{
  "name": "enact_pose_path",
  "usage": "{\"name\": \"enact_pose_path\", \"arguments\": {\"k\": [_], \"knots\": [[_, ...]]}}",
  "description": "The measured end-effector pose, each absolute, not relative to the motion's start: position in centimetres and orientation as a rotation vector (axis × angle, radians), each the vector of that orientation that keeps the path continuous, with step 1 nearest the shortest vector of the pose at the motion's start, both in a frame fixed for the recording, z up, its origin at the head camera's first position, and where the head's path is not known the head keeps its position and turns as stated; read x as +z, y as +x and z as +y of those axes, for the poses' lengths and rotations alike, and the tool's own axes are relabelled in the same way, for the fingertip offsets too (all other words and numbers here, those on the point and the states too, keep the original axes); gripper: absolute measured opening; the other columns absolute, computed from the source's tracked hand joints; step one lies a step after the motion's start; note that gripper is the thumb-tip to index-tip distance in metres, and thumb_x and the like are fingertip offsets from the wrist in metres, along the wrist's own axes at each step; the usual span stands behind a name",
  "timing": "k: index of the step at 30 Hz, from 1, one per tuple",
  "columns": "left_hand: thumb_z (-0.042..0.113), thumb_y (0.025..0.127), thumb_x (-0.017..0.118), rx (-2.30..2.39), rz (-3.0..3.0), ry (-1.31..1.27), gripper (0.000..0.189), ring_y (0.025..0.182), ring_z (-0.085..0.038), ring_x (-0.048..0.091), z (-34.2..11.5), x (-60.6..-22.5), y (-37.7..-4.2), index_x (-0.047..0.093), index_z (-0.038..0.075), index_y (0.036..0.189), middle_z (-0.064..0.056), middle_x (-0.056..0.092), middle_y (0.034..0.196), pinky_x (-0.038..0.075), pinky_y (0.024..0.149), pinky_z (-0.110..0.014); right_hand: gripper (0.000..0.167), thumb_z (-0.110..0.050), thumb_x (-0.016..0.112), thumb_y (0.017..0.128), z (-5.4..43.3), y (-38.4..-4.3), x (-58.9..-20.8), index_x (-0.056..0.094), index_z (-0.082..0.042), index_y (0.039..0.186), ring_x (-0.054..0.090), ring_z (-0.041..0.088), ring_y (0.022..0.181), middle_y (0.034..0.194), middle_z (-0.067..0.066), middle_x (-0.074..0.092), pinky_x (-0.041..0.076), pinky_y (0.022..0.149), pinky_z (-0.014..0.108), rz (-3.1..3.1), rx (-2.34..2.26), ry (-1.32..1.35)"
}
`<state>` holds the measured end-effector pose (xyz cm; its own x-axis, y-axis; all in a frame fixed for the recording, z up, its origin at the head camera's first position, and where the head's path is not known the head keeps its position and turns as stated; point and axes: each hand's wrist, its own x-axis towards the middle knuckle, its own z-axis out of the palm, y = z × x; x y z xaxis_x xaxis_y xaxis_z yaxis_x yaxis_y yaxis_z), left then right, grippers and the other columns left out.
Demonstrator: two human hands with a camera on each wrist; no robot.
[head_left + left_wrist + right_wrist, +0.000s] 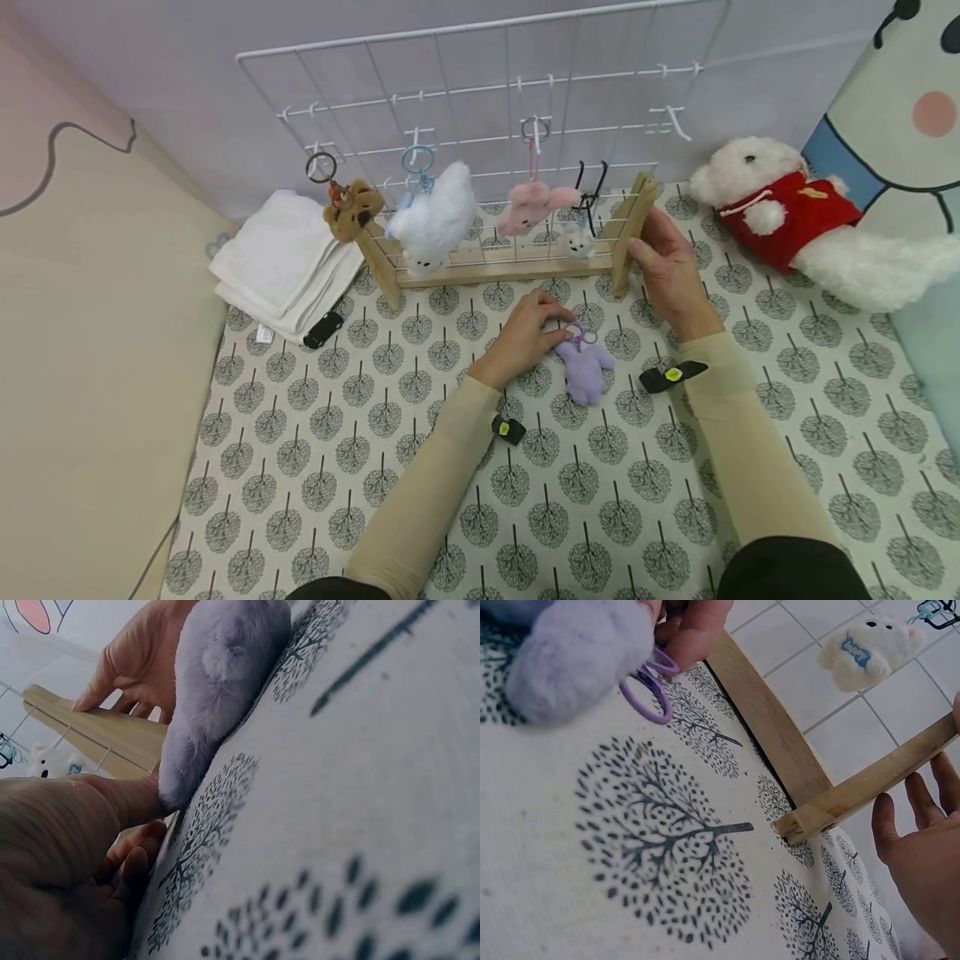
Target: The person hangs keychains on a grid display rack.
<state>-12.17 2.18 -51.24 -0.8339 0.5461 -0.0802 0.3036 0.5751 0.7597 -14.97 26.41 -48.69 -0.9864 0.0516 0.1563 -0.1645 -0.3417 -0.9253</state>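
Note:
A purple plush keychain lies on the tree-print cloth in front of the rack. My left hand pinches it at its top end, where the purple ring is. In the left wrist view the thumb of that hand meets the tip of the purple plush. My right hand grips the wooden end leg of the white wire rack, thumb on the near side and fingers behind. Hanging on the rack are a brown plush, a large white plush, a pink plush and a small white plush.
Folded white cloths lie left of the rack, with a small black object at their edge. To the right rests a white plush toy in a red top. One bare white hook sticks out at the rack's upper right.

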Motion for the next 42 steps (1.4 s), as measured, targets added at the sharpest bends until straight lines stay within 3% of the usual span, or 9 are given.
{"name": "enact_pose_path", "arguments": {"k": [6,12,18,26,34,42], "knots": [[0.017,0.098,0.078,1.140,2.512,0.685,0.014,0.121,-0.023,0.054,2.24,-51.27,-12.10,0.080,0.011,0.110,-0.004,0.059,0.123,0.044,0.107,-0.035,0.059,0.011,0.052,0.104,26.36,-14.91,-48.62,0.042,-0.004,0.160,0.040,0.031,0.148,0.162,0.022,0.041,0.035,0.121,0.031,-1.728,2.467,0.143],[0.015,0.097,0.078,1.147,2.526,0.687,0.015,0.119,-0.022,0.054,2.39,-51.23,-12.00,0.080,0.011,0.111,-0.004,0.059,0.121,0.045,0.106,-0.034,0.059,0.010,0.052,0.105,26.44,-14.92,-48.70,0.042,-0.005,0.161,0.038,0.031,0.150,0.163,0.020,0.041,0.034,0.121,0.031,-1.741,2.459,0.139],[0.011,0.099,0.074,1.167,2.531,0.709,0.023,0.119,-0.023,0.055,2.43,-51.28,-11.88,0.078,0.012,0.121,-0.007,0.059,0.124,0.047,0.104,-0.034,0.058,0.009,0.053,0.105,26.44,-14.99,-48.69,0.043,-0.006,0.160,0.038,0.030,0.150,0.162,0.018,0.042,0.035,0.121,0.030,-1.725,2.472,0.140],[0.024,0.099,0.077,1.136,2.499,0.748,0.034,0.124,-0.023,0.051,2.21,-51.24,-11.95,0.074,0.014,0.131,-0.006,0.055,0.128,0.044,0.107,-0.035,0.058,0.010,0.053,0.104,26.44,-15.07,-48.65,0.043,-0.005,0.160,0.039,0.031,0.149,0.163,0.022,0.040,0.035,0.120,0.031,-1.714,2.477,0.146],[0.020,0.097,0.078,1.123,2.494,0.787,0.029,0.125,-0.024,0.050,2.12,-51.16,-12.14,0.077,0.013,0.125,-0.007,0.056,0.129,0.043,0.108,-0.036,0.057,0.008,0.053,0.105,26.49,-15.23,-48.66,0.045,-0.006,0.159,0.038,0.031,0.149,0.160,0.019,0.043,0.034,0.121,0.031,-1.721,2.473,0.140],[0.020,0.096,0.080,1.080,2.517,0.739,0.020,0.124,-0.022,0.049,2.33,-51.35,-11.93,0.079,0.014,0.115,-0.003,0.056,0.127,0.043,0.106,-0.034,0.058,0.009,0.052,0.105,26.51,-15.07,-48.68,0.041,-0.004,0.161,0.037,0.033,0.150,0.165,0.025,0.036,0.034,0.122,0.031,-1.737,2.468,0.127]]}}
